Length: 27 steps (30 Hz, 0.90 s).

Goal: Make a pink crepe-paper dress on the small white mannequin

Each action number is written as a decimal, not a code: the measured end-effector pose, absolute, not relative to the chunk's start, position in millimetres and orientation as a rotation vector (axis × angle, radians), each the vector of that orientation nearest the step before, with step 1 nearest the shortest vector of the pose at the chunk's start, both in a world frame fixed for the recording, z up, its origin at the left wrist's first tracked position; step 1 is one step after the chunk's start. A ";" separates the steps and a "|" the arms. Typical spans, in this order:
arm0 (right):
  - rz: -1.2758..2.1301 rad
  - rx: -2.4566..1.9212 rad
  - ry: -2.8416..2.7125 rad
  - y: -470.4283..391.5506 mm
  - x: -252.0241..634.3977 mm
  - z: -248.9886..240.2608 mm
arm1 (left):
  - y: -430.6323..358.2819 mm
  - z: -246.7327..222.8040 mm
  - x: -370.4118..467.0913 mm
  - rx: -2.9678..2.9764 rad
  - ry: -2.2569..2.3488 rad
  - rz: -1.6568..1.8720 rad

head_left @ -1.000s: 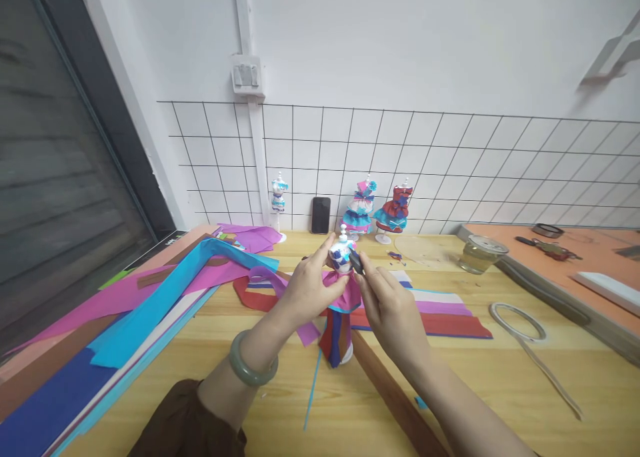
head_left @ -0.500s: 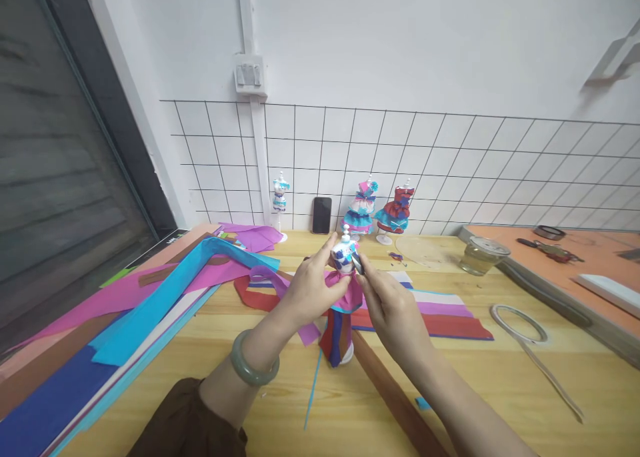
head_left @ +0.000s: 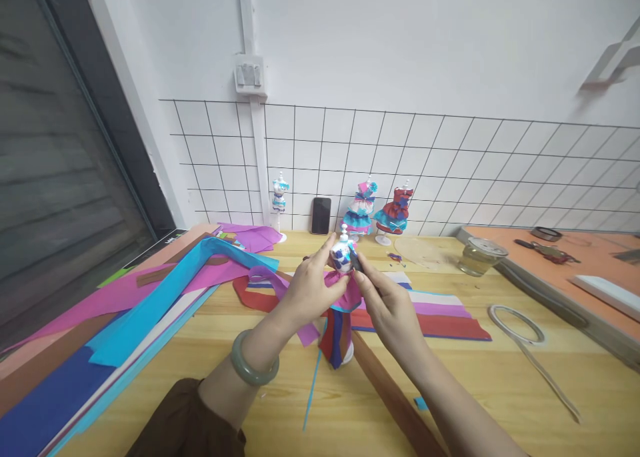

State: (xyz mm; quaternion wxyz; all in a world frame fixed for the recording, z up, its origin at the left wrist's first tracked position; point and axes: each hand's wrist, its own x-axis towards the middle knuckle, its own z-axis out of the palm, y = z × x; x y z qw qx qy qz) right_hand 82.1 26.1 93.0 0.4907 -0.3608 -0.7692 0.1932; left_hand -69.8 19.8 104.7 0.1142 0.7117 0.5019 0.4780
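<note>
Left hand: the left hand (head_left: 311, 290) was pinching the small dress form (head_left: 342, 258) at its bodice and pink skirt.
Right hand: the right hand (head_left: 393, 310) had its grip closed on a small dark tool (head_left: 356, 261) against the bodice's side.
Dress form: it stood upright on the wooden worktop (head_left: 280, 403), between both hands.
Behind: a phone (head_left: 321, 215) leaned on the tiled wall (head_left: 320, 157).
</note>
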 end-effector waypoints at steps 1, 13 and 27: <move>0.372 -0.879 -1.901 26.9 82.6 91.3 | 19.9 104.5 -69.9 2.092 1.470 1.405; 0.054 -0.823 -2.121 37.1 98.8 104.1 | 20.8 103.6 -69.8 2.086 1.481 1.406; 0.224 -0.854 -2.047 36.2 90.5 96.4 | 20.3 106.3 -71.0 2.099 1.460 1.407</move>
